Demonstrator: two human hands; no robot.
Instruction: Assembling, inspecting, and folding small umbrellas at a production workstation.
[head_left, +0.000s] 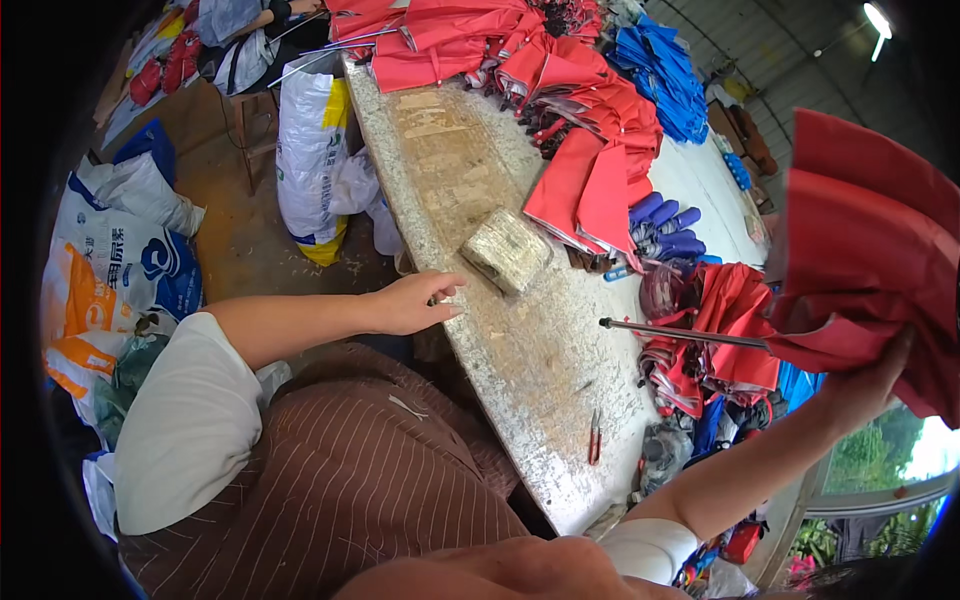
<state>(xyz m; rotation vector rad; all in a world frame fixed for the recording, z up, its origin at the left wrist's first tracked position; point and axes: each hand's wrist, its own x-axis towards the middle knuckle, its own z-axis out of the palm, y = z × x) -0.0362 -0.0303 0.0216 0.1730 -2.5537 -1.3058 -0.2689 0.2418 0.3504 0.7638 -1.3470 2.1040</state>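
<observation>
On the right, my right hand [872,385] is closed around a red umbrella [865,240], raised above the table's right side. Its fabric hangs in loose folds and hides part of my fingers. The umbrella's metal shaft [690,333] points left over the table and ends in a dark tip. My left hand [412,303] is at the near left edge of the worktable [540,360], its thumb and fingers loosely bent and apart, with nothing visible held. Just beyond it sits a block wrapped in clear tape [507,250].
Red umbrellas [590,185] pile along the table's far side, with blue ones [662,80] behind. Purple rolled pieces [665,228] and more red umbrellas [735,310] lie at right. Small red-handled snips [595,440] rest near the front. White sacks [310,150] stand left on the floor.
</observation>
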